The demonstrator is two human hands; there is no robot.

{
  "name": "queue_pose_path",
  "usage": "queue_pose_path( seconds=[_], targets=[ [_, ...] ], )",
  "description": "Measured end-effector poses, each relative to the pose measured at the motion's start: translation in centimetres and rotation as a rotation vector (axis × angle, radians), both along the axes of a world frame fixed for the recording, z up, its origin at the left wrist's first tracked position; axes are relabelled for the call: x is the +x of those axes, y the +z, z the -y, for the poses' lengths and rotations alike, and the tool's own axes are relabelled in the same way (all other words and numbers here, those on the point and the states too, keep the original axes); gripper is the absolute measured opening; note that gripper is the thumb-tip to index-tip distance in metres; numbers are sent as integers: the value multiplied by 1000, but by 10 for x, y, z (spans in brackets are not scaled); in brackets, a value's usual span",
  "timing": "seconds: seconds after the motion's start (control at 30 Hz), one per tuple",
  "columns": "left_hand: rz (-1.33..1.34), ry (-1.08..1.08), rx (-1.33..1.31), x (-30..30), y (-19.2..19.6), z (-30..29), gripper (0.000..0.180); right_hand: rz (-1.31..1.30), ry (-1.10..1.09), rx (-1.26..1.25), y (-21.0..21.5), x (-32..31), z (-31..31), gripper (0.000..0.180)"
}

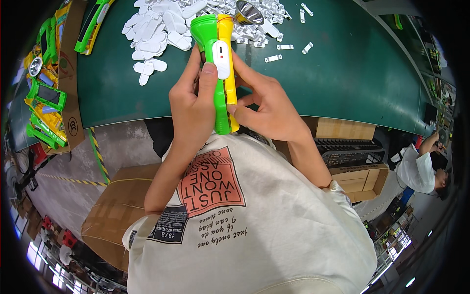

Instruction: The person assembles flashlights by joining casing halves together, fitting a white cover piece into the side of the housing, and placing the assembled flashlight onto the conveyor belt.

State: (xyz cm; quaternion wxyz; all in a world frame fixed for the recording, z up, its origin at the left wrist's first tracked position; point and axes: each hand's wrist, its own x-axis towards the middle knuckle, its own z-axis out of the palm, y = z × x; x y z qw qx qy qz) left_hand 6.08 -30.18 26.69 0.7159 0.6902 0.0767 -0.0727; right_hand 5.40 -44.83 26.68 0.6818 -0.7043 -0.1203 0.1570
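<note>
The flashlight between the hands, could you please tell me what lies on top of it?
A white plate lies across the seam of the flashlight. What it covers, and what the left hand covers, is hidden.

Left grip (194, 109), right grip (270, 110) curled inward

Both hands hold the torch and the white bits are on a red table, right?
Not red: the head view shows the table is green. The white bits are on it, and the left hand and right hand hold the torch.

Held aloft, wide end forward: a green-and-yellow flashlight (220, 95) with white switch plate (223, 67) along its gaping seam.
</note>
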Motion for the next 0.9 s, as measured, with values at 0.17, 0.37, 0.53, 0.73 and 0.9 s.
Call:
queue_pose_path(
  seconds=[0.17,0.37,0.53,0.73,0.9],
  targets=[
    [66,29,22,0,-8,2,47,-23,-30,-59,5,1,-2,87],
    [89,7,90,-1,-7,3,49,17,-51,-185,10,0,-5,91],
    [118,10,115,-1,-7,3,50,11,2,-239,13,-2,-4,91],
    [155,44,153,-1,-7,3,49,58,29,-133,10,-2,-3,92],
    [150,69,155,-2,-7,3,49,-1,73,-16,5,-1,4,88]
  ],
)
